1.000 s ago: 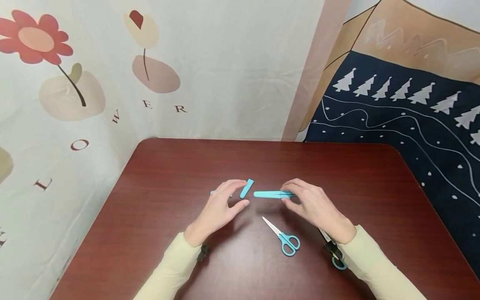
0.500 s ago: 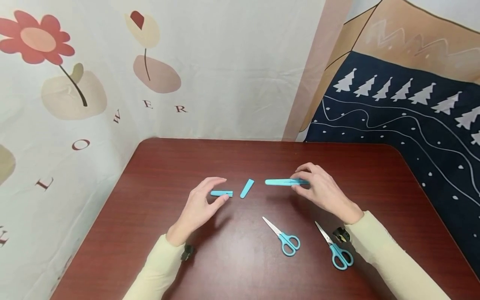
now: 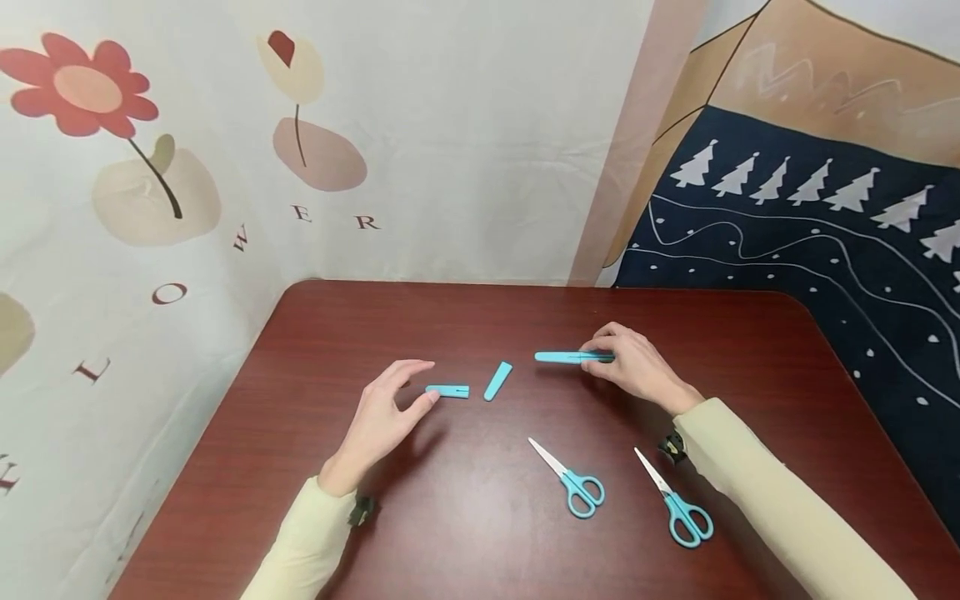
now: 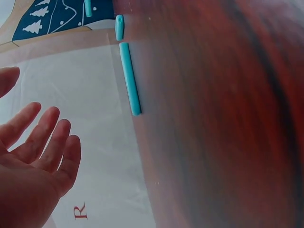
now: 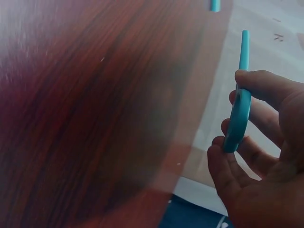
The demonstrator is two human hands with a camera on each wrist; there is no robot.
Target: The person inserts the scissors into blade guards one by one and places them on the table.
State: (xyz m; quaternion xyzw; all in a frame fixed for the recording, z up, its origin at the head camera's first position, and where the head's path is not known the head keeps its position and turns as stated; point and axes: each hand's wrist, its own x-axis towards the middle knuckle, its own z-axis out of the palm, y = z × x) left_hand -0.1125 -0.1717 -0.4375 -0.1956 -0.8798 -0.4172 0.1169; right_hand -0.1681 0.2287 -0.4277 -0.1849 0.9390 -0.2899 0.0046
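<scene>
My right hand (image 3: 633, 362) pinches a pair of scissors (image 5: 240, 118) with turquoise handles, whose blades are covered by a turquoise sheath (image 3: 557, 357) pointing left. They are raised over the back right of the table. My left hand (image 3: 378, 417) holds nothing; its fingers are spread and the thumb tip overlaps the end of a turquoise blade cover (image 3: 450, 392) in the head view. In the left wrist view the fingers stand apart from that cover (image 4: 129, 78). A second loose cover (image 3: 498, 382) lies slanted just right of it.
Two bare-bladed scissors with turquoise handles lie nearer the front: one pair (image 3: 567, 479) at the middle, another (image 3: 677, 502) to its right under the right forearm's side. The brown table (image 3: 420, 317) ends at a printed curtain (image 3: 465, 167) behind.
My right hand has moved the sheathed scissors back and to the right, up from the table's middle. My left hand has drawn left, uncovering the blade cover.
</scene>
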